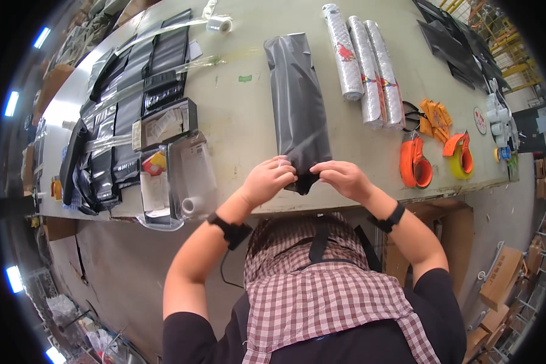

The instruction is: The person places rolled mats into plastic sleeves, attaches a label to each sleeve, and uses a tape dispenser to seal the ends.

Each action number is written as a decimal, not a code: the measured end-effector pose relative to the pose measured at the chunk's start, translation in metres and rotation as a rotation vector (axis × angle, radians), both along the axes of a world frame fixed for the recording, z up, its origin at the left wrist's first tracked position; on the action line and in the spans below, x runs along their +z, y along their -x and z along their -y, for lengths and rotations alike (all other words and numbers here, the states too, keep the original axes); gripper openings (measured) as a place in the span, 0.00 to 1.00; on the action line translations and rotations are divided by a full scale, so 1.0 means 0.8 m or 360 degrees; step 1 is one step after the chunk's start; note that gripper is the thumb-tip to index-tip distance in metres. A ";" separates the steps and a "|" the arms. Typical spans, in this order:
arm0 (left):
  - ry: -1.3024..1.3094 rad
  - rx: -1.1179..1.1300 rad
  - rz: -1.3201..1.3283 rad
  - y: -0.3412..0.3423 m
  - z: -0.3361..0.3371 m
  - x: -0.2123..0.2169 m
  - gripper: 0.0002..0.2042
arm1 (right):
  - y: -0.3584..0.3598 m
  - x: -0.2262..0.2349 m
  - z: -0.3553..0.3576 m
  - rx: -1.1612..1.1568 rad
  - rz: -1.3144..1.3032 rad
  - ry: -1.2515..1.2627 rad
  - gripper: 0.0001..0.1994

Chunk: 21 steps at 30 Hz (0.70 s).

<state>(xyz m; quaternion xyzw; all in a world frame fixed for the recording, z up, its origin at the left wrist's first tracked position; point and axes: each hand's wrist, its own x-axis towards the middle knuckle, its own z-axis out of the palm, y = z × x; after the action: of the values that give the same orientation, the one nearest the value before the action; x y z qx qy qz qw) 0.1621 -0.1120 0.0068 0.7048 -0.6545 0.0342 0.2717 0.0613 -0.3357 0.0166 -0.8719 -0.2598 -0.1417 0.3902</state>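
A long black plastic bag (298,100) lies on the table, its far end flat and its near end bunched at the table's front edge. It looks filled, but what is inside is hidden. My left hand (272,179) pinches the left side of the near end, fingertips pressed on the plastic. Across from it, my right hand (344,179) grips the right side of the same end between thumb and fingers. Several silver rolls (344,54) with red printed patches lie side by side beyond my right hand.
On the right sit two orange tape dispensers (414,162), black-handled scissors (413,115) and orange packets (435,119). Black bags (455,51) are heaped at the far right. To the left are stacked black bags (124,91), an open dark box (165,124) and clear plastic bins (191,170).
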 end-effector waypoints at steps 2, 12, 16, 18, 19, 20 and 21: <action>0.0547 0.0259 -0.0315 0.005 0.017 0.045 0.05 | -0.010 0.051 0.001 -0.0148 0.0275 -0.0194 0.05; 0.1059 0.1045 -0.0364 -0.008 0.072 0.104 0.07 | -0.064 0.097 -0.008 -0.1086 0.0524 -0.0178 0.03; 0.0565 0.1572 -0.0721 -0.002 0.057 -0.022 0.14 | -0.063 -0.046 -0.023 -0.1280 -0.0072 0.0009 0.10; 0.0428 0.1632 -0.0547 0.003 0.049 -0.059 0.15 | -0.061 -0.087 -0.038 -0.1298 -0.0279 0.0248 0.11; 0.0311 0.1763 -0.0591 0.009 0.053 -0.060 0.13 | -0.061 -0.095 -0.048 -0.1369 -0.0397 0.0306 0.10; 0.0199 0.1902 -0.0631 0.013 0.058 -0.061 0.13 | -0.063 -0.100 -0.055 -0.1429 -0.0507 0.0366 0.12; 0.0170 0.1949 -0.0635 0.016 0.055 -0.065 0.13 | -0.064 -0.090 -0.065 -0.1382 -0.0536 0.0358 0.12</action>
<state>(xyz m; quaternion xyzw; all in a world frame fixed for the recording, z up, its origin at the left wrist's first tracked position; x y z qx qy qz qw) 0.1491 -0.1560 -0.0454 0.9289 -0.0683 0.0839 0.3541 0.1125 -0.2835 -0.0552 -0.9474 0.1817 -0.1194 0.2348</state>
